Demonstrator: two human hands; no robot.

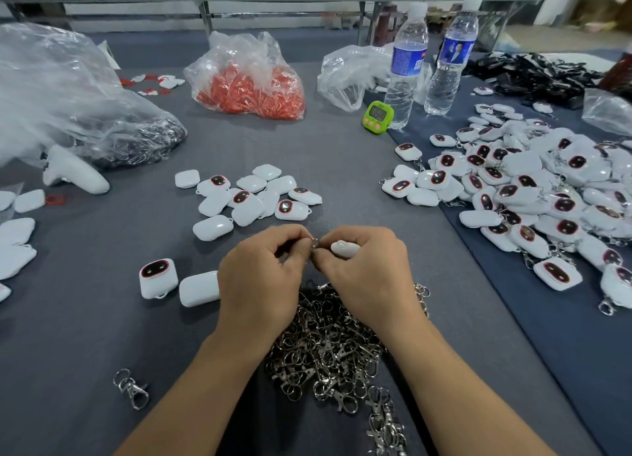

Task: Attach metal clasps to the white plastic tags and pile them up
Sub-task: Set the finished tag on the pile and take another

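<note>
Head view: your right hand [366, 267] grips a tag [345, 248] lying left-right, and your left hand [260, 271] pinches a clasp [315, 241] at its left end.

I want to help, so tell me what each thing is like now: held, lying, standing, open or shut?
left hand, pinches the metal ring
right hand, grips a white tag
metal ring, between the two hands' fingertips
clasp pile, loose heap below the hands
middle tags, lying loose
right-side tags, heaped, clasps on
water bottles, upright, capped
timer, standing
</note>
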